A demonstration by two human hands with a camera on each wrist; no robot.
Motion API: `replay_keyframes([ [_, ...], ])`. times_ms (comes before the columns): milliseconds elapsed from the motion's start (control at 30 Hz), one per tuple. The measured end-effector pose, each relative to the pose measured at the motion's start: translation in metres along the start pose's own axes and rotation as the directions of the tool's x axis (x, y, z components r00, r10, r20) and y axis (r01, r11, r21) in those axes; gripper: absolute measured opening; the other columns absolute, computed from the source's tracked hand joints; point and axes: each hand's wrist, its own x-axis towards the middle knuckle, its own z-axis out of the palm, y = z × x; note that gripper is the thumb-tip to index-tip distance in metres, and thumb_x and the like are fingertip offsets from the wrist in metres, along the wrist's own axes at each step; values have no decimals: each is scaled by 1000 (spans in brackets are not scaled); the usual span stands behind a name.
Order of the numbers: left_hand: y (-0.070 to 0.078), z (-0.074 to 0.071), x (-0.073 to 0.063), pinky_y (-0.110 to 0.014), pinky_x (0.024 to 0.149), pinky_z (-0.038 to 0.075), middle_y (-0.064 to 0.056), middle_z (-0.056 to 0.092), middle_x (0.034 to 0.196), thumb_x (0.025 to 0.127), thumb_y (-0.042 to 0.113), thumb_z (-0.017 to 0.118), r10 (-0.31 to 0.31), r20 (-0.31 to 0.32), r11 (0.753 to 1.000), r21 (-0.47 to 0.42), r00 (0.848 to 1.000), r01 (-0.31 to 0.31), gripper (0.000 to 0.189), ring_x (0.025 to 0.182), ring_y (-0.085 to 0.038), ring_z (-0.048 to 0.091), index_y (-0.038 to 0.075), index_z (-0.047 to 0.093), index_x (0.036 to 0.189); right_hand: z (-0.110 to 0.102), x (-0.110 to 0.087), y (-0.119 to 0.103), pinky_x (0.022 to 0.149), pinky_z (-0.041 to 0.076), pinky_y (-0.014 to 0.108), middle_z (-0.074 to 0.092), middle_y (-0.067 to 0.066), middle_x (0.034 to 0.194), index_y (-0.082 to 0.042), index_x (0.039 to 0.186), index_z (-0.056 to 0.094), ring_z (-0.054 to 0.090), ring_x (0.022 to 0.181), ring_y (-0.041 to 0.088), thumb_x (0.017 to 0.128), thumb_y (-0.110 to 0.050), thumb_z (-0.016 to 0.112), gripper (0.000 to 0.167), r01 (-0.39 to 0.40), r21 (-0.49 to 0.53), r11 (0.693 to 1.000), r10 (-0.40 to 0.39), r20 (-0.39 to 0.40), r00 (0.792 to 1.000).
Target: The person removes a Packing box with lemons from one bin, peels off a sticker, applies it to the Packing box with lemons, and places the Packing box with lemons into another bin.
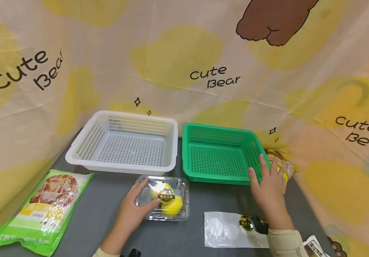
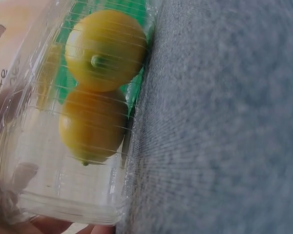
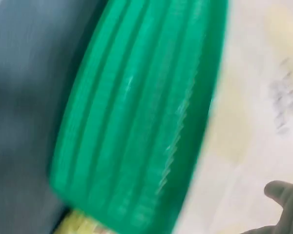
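At the table's near middle, my left hand grips the left end of a clear plastic fruit box with a dark label on its lid. Two yellow lemons lie inside; the left wrist view shows both, an upper lemon and a lower lemon, through the ribbed wall. My right hand is held, fingers spread, over the right front corner of a green basket and holds nothing. In the right wrist view the basket's side is blurred, with part of the hand at lower right.
A white basket stands left of the green one. A green-and-white food bag lies at left, a white plastic packet at front right. Behind my right hand sits a yellow snack bag. A printed cloth hangs around the grey table.
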Motion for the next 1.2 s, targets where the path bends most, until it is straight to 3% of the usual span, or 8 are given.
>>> replay_keyframes([
  [100,-4,1,0,-81,110,24,-23,16,174,86,41,89,10,-15,1000,-22,1000,-11,89,152,-59,20,18,48,161,2,38,28,107,10,89,-9,32,171,-14,172,11,-8,149,68,111,-62,33,81,-41,-49,998,45,66,997],
  [200,-7,2,-1,-80,110,26,-19,11,175,86,35,89,49,-33,998,-41,998,-50,87,152,-59,18,14,49,160,9,64,48,106,10,89,-15,31,171,-12,171,4,-9,147,70,108,-70,26,88,-84,-72,994,95,179,979],
  [400,-6,6,-1,-80,110,27,-14,15,176,89,28,86,129,-23,990,-60,991,-130,81,153,-56,20,9,49,158,12,83,65,107,26,83,-18,30,170,-2,167,-7,16,141,74,104,-77,17,101,-143,-108,984,172,350,921],
  [467,-4,6,0,-80,111,25,-13,18,175,90,27,85,152,-20,986,-62,988,-153,78,153,-55,21,8,51,157,10,84,65,104,31,81,-17,30,171,-1,167,-8,23,138,74,103,-78,17,102,-146,-119,982,180,362,915],
  [633,-1,3,3,-78,113,24,-15,22,174,92,23,84,181,-19,982,-57,983,-182,74,154,-53,20,5,52,156,7,87,63,105,31,81,-16,28,171,-2,167,-9,22,139,73,104,-77,17,102,-146,-117,982,178,353,919],
  [1033,22,3,-8,-77,112,28,-7,26,174,89,16,86,98,22,995,-7,995,-97,71,153,-51,25,8,56,153,11,85,62,102,34,80,-12,30,172,-1,167,-6,26,136,73,105,-75,20,100,-150,-119,982,182,344,921],
  [1200,22,2,-10,-73,115,29,-8,26,173,90,10,83,67,28,996,-60,997,-66,68,153,-51,24,6,56,153,14,84,63,102,35,80,-10,29,172,-2,168,-6,26,137,73,104,-76,20,101,-157,-124,980,191,346,919],
])
